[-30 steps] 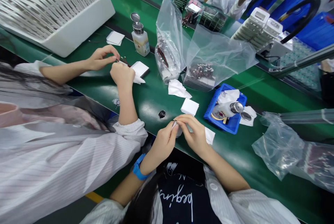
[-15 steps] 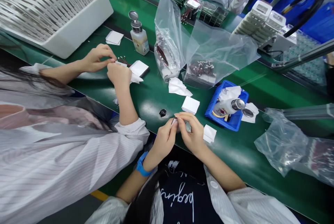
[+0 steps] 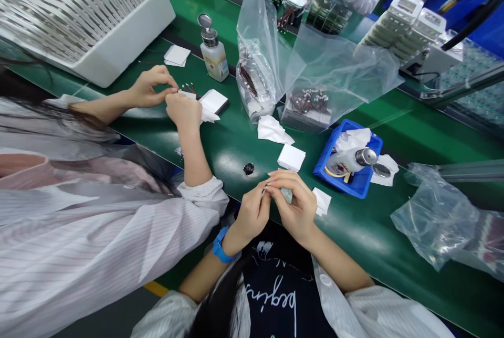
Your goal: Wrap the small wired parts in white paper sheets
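Near the front edge of the green bench, my left hand (image 3: 254,213) and my right hand (image 3: 296,206) meet at the fingertips. Both are closed in a pinch around a small piece, of which only a dark sliver shows; the fingers hide the rest. Beyond my left hand lies a small round black lump (image 3: 248,169) on the bench. A stack of white cards (image 3: 291,157) sits just past my right fingertips, and more white sheets (image 3: 322,201) lie beside that hand's right side. A blue watch (image 3: 221,246) is on my left wrist.
A blue bin (image 3: 346,183) holds a pump bottle (image 3: 344,161) and tissue. Clear plastic bags (image 3: 309,109) with wired parts stand behind. On the left, a co-worker's hands (image 3: 183,109) work near another bottle (image 3: 214,60) and a white rack (image 3: 118,39). A crumpled bag (image 3: 437,217) lies right.
The small white piece with a dark edge between my fingertips is now mostly covered by my fingers. My view has shifted slightly. A hand across the bench has moved left and partly out of view.
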A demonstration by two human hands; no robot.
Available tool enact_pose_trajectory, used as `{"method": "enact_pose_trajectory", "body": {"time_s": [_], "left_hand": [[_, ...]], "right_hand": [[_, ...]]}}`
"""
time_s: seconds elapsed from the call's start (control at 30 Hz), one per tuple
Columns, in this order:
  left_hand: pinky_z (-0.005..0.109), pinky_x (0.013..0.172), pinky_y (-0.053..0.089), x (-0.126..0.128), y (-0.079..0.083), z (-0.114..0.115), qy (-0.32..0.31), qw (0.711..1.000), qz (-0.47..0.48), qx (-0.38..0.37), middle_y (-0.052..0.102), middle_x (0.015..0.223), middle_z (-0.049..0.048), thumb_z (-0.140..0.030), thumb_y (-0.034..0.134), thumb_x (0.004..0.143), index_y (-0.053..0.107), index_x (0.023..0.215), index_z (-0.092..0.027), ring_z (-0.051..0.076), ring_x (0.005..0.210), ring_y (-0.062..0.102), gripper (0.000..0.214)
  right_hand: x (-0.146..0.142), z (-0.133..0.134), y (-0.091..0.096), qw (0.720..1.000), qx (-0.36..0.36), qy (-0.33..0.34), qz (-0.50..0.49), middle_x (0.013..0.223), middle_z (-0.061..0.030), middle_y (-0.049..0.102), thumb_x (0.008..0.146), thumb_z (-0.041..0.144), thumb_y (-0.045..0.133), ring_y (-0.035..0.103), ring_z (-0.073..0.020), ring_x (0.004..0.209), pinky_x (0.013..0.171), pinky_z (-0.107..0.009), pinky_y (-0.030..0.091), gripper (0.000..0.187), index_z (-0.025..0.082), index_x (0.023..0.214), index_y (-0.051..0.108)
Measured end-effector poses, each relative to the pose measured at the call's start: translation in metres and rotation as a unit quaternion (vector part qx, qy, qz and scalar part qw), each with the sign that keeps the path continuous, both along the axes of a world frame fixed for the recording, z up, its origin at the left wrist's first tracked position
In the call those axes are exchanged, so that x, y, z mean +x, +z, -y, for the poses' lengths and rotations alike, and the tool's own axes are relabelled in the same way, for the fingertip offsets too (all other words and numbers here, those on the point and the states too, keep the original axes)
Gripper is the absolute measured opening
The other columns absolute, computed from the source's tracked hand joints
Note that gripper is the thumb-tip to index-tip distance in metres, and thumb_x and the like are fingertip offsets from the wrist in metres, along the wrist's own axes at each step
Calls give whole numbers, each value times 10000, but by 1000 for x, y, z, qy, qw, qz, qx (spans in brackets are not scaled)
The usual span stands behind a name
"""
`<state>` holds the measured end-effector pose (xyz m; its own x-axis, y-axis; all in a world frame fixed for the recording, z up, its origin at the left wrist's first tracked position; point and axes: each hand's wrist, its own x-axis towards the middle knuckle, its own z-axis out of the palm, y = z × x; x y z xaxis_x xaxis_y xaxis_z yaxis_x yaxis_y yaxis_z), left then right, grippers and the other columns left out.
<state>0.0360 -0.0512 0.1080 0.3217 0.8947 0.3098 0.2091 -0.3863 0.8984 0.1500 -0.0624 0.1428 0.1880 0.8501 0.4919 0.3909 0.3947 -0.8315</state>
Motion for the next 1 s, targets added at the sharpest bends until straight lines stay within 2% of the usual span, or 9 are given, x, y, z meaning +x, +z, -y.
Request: {"method": "enact_pose_trajectory", "body": {"time_s": [0.17,0.27,0.43,0.63,0.83,1.0], "left_hand": [[260,754,550,-3,-2,3,12,999,-6,47,713,993,95,-154,347,1001,559,1080,-160,172,897,706,226],[263,776,563,-6,-3,4,10,998,-3,56,718,1004,102,-124,357,991,559,1081,-153,172,912,712,223],[283,798,580,-10,-3,0,18,996,-4,87,722,968,101,-118,363,983,578,1056,-143,178,897,713,228],[334,904,587,-6,-3,-7,0,994,11,107,711,1088,132,-102,367,972,569,1142,-136,207,1072,686,266],[384,937,586,-2,-5,-10,13,992,-17,125,719,1076,133,-125,366,979,566,1161,-132,219,1031,701,270],[364,929,583,-4,-3,-13,2,991,-10,136,720,1061,135,-132,365,982,566,1181,-116,216,1029,700,283]], "right_hand": [[-2,2,-4,998,53,12,21,908,-46,731,893,100,610,708,-232,916,849,-480,586,178,251,969,666],[-4,2,-8,997,66,22,17,926,-52,731,878,61,614,707,-232,927,867,-488,579,225,246,995,666],[-5,2,-10,997,63,28,16,916,-39,725,845,8,632,698,-226,926,882,-475,568,277,232,1002,677],[-1,-1,-16,998,66,16,17,940,-44,703,819,-42,626,679,-203,908,889,-437,554,295,200,980,674],[-1,-4,-24,999,50,6,2,928,-39,680,831,-30,608,660,-194,900,874,-410,539,267,204,954,648],[-2,-5,-20,1000,22,3,-11,954,-40,655,867,18,578,623,-192,944,866,-383,513,216,216,944,617]]}}
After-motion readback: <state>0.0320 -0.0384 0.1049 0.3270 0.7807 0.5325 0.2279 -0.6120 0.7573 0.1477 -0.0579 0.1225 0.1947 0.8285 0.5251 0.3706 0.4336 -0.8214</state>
